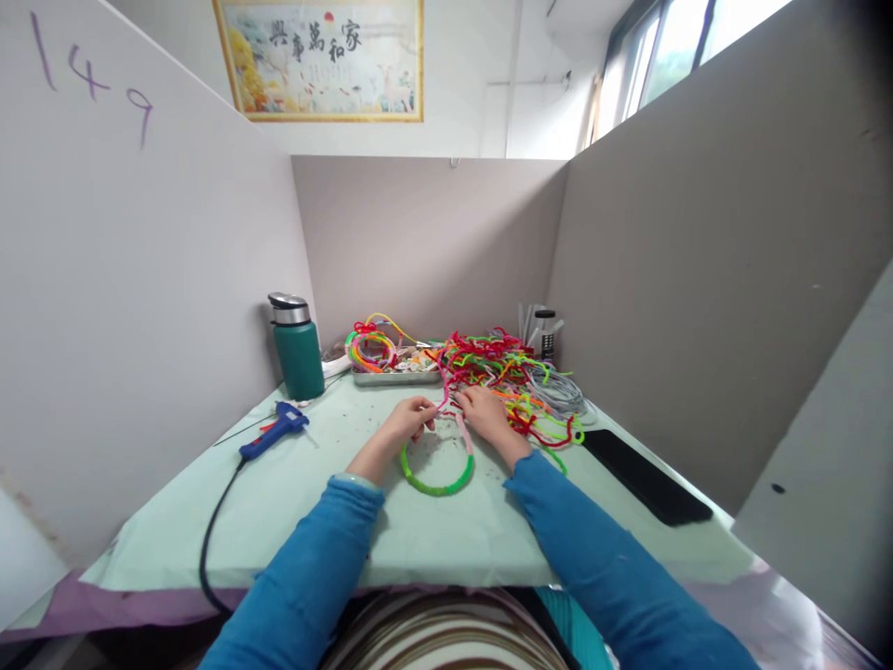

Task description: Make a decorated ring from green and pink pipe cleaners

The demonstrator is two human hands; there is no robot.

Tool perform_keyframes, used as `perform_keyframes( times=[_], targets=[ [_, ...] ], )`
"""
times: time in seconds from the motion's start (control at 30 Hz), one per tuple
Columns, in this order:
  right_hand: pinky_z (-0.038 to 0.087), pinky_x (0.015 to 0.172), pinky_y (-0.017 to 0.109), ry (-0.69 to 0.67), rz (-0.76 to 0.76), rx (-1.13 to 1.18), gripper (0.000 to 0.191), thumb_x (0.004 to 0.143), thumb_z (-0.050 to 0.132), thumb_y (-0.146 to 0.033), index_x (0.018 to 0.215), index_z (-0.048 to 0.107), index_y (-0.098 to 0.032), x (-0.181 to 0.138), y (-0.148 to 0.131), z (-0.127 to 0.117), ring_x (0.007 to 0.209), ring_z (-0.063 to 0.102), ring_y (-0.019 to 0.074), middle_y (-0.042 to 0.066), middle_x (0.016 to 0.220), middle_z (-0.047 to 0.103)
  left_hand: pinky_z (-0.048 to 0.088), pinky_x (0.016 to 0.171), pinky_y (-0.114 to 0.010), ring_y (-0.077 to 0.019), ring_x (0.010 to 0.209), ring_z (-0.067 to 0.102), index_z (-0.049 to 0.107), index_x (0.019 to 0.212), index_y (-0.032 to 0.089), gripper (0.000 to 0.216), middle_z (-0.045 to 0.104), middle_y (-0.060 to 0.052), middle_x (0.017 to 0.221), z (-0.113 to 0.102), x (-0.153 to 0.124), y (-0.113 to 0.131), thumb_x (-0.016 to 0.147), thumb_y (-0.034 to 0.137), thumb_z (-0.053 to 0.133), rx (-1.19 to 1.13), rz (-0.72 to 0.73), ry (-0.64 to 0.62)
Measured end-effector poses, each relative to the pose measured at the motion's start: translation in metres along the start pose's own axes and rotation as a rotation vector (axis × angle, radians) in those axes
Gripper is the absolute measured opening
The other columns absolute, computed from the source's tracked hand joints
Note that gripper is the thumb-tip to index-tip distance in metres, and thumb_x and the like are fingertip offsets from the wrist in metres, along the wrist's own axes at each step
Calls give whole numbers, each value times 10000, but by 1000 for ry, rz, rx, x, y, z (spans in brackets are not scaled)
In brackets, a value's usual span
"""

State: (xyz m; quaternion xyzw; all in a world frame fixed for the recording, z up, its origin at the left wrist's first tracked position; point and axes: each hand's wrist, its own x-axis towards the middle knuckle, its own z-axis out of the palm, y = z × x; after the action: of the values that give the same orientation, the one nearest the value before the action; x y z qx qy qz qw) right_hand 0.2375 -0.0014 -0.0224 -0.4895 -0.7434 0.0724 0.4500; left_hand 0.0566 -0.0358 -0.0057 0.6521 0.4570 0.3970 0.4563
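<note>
Just beyond the fingers (427,407), the pink strand (445,395) is too thin for the grip to be made out.

Grey partition panels (433,242) wall in the pale green table (446,540) on three sides. The left panel (139,279) bears "149" in purple. Above the back panel hangs a framed picture (321,58); daylight enters through windows (670,46) at upper right.
</note>
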Motion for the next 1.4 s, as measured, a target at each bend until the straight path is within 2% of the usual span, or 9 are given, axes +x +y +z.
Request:
perform_keyframes(
  times=[0.1, 0.2, 0.27, 0.4, 0.57, 0.7, 1.07, 1.27, 1.4],
  targets=[
    [328, 786, 297, 93, -120, -92, 295, 882, 418, -319, 721, 614, -169, 1, -3, -5, 846, 490, 182, 88, 854, 630, 274, 363, -181, -32, 343, 334, 501, 745, 161, 220, 539, 41, 544, 0, 0, 0, 723, 368, 575, 10, -6, 17],
    [343, 735, 275, -26, -208, 43, 372, 910, 352, -319, 677, 600, -169, 1, -14, -2, 766, 489, 158, 51, 764, 613, 270, 365, -185, -34, 344, 341, 508, 743, 160, 251, 537, 42, 545, -1, -1, 0, 719, 397, 585, 3, 5, 21],
    [345, 680, 262, -95, -214, 123, 367, 885, 404, -355, 624, 581, -169, -1, -20, 1, 711, 475, 152, 28, 673, 573, 271, 367, -188, -36, 348, 348, 516, 747, 156, 268, 538, 38, 552, -1, 0, 0, 714, 412, 590, -5, 24, 12],
    [325, 582, 237, -119, -125, 282, 282, 792, 530, -376, 604, 559, -168, -4, -25, 6, 628, 449, 134, -8, 602, 506, 277, 369, -195, -36, 350, 347, 519, 741, 152, 277, 541, 34, 562, -1, 0, 1, 709, 417, 593, -30, 31, -31],
    [285, 505, 230, -98, 32, 434, 302, 762, 529, -404, 575, 491, -169, -3, -23, 5, 527, 381, 106, -39, 534, 412, 274, 363, -195, -32, 361, 339, 524, 683, 142, 312, 520, 29, 559, 0, 0, 2, 705, 447, 585, -46, 17, -54],
    [285, 495, 227, -87, 49, 490, 281, 754, 530, -408, 608, 495, -169, -3, -25, 2, 534, 376, 104, -40, 553, 415, 265, 356, -196, -33, 362, 340, 536, 687, 138, 322, 508, 28, 552, 0, 0, 0, 697, 455, 593, -60, -5, -53],
    [287, 486, 217, -188, 47, 513, 289, 732, 562, -416, 598, 510, -165, -7, -29, 1, 537, 381, 100, -34, 550, 427, 257, 357, -198, -22, 350, 333, 506, 691, 137, 379, 529, 22, 575, 0, -2, 2, 688, 502, 606, -69, -21, -51],
    [284, 481, 221, -221, 60, 505, 291, 742, 563, -407, 588, 502, -167, -9, -29, 3, 510, 386, 96, -41, 532, 423, 256, 360, -186, -19, 351, 333, 506, 738, 138, 322, 541, 25, 594, 1, -4, 5, 686, 434, 621, -86, -15, -38],
    [295, 481, 220, -213, 38, 506, 288, 745, 559, -395, 581, 495, -166, -8, -30, 3, 510, 403, 96, -41, 526, 434, 269, 379, -191, -33, 364, 352, 553, 822, 123, 312, 541, 34, 574, 1, -3, 6, 643, 353, 666, 18, -21, -4]
  ],
)
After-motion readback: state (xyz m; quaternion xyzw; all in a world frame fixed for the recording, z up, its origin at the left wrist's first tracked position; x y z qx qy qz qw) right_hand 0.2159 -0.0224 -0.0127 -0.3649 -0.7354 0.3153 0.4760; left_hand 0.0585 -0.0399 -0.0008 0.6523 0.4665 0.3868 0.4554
